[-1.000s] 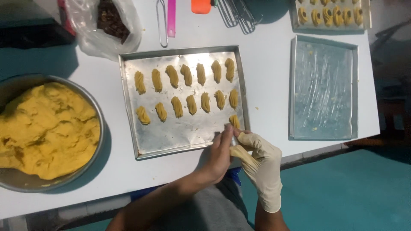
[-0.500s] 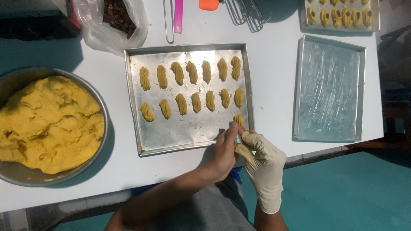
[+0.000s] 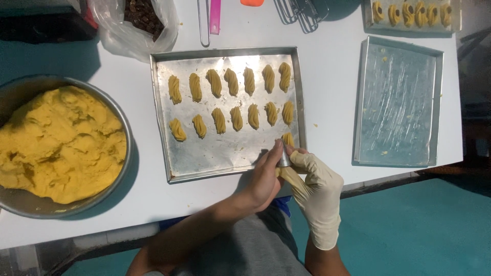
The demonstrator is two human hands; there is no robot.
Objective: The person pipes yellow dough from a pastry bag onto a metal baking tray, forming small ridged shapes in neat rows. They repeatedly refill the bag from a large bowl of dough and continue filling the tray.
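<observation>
A cream-white glove is worn on the right hand (image 3: 318, 190), while the left hand (image 3: 266, 179) is bare. A small silver-grey metal nozzle (image 3: 283, 158) is pinched between them. Golden-yellow ridged dough pieces (image 3: 231, 82) are seen in two rows on a dull silver baking tray (image 3: 162, 122) at the centre of the frame. At the left edge, a grey metal bowl (image 3: 123, 168) is filled with yellow dough (image 3: 56, 143). A silver tray streaked with pale smears (image 3: 396, 102) is seen at the right. The table (image 3: 327, 76) is white and the floor (image 3: 419, 230) teal. A pink handle (image 3: 215, 16) is seen at the top, and dark brown pieces show in a clear bag (image 3: 130, 28) at upper left.
</observation>
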